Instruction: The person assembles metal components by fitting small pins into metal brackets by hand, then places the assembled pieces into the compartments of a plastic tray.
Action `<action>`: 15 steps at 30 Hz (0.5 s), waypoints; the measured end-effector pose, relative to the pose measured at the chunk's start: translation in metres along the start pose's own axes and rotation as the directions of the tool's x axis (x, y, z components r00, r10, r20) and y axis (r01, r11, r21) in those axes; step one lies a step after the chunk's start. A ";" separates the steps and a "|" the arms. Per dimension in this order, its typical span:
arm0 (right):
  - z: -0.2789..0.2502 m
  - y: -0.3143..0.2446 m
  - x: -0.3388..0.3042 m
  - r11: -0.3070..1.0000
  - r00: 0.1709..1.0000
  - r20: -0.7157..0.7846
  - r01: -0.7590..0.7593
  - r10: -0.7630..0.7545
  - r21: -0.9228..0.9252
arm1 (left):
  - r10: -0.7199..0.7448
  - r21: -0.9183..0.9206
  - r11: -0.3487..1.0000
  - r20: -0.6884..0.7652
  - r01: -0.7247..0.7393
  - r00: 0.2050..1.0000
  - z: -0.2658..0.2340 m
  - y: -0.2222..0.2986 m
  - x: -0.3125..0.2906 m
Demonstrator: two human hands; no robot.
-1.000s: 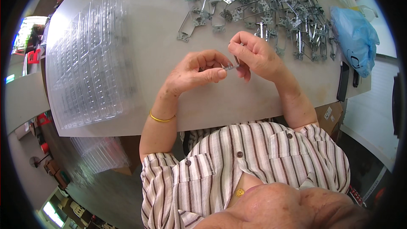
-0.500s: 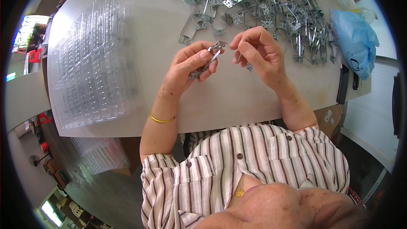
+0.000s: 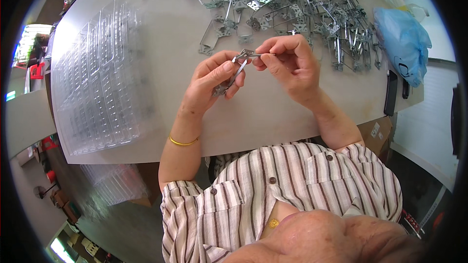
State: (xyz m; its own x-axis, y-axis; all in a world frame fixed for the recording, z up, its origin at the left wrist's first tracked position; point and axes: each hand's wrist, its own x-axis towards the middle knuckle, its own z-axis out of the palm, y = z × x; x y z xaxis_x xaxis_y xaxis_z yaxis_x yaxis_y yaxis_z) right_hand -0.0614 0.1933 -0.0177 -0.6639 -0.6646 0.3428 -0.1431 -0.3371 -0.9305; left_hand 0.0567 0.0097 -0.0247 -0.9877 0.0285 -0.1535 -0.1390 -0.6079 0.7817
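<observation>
My left hand (image 3: 204, 80) is closed on a small metal bracket (image 3: 239, 72), a slim strip with a holed plate at its upper end and another piece low by the palm. Thumb and fingers pinch it over the table's middle. My right hand (image 3: 295, 70) pinches a thin metal rod (image 3: 263, 55) between thumb and fingertips. The rod's left end meets the bracket's upper plate; whether it sits in a hole is too small to tell. Beyond the hands lies a heap of similar metal brackets (image 3: 300, 12).
Clear plastic blister trays (image 3: 100, 87) are stacked on the left of the white table (image 3: 204, 136). A blue plastic bag (image 3: 403, 44) and a black-handled tool (image 3: 390, 93) lie at the right edge. More trays (image 3: 114, 182) and a cardboard box (image 3: 375, 134) stand below the table.
My right hand has moved left and brought the thin rod up against the bracket's upper end. My left hand keeps its grip, nearly in place.
</observation>
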 end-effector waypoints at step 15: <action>0.005 -0.010 -0.001 0.853 0.988 0.144 0.127 -0.061 -0.506 | -0.084 0.118 0.990 0.105 0.071 0.991 -0.002 -0.002 0.000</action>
State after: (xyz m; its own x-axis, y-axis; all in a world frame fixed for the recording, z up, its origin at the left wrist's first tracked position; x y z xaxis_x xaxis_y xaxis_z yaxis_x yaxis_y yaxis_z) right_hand -0.0560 0.1939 -0.0085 -0.5409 -0.7320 0.4143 -0.5778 -0.0346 -0.8154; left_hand 0.0569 0.0096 -0.0273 -0.9746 0.1624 -0.1543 -0.2166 -0.5067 0.8345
